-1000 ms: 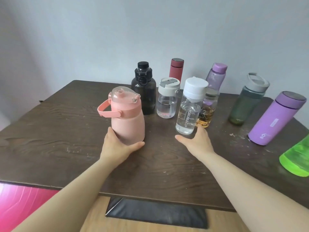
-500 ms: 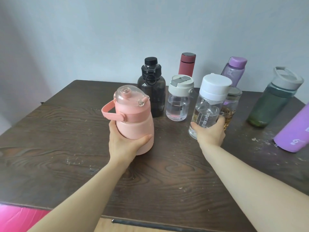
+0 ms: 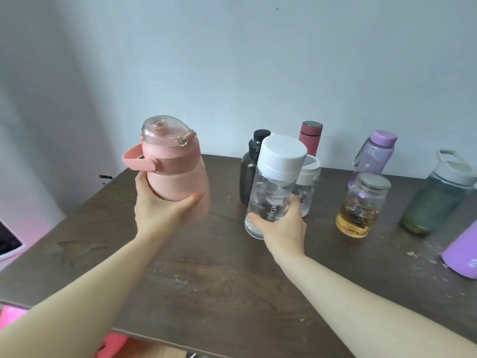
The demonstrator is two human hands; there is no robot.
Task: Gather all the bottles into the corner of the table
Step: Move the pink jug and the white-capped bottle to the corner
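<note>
My left hand (image 3: 160, 210) grips a pink bottle (image 3: 173, 164) with a clear lid and a side loop, held above the dark wooden table (image 3: 206, 285). In my right hand (image 3: 281, 228) is a clear bottle (image 3: 271, 187) with a white cap, also lifted and tilted. Behind it stand a black bottle (image 3: 249, 171), a small clear white-lidded bottle (image 3: 308, 187) and a slim red flask (image 3: 311, 136). Further right are a jar of amber liquid (image 3: 361, 205), a pale purple bottle (image 3: 376, 153), a green-tinted bottle (image 3: 436, 200) and a purple flask (image 3: 462, 254).
A grey wall runs behind the table. The table's left edge (image 3: 64, 218) and front edge (image 3: 180, 342) are in view. A white-framed dark object (image 3: 7, 241) lies lower left, beyond the table. Something pink (image 3: 113, 344) shows below the front edge.
Both hands have closed on their bottles and lifted them off the table. The pink bottle and the clear bottle now sit higher, and the view has swung left and up.
</note>
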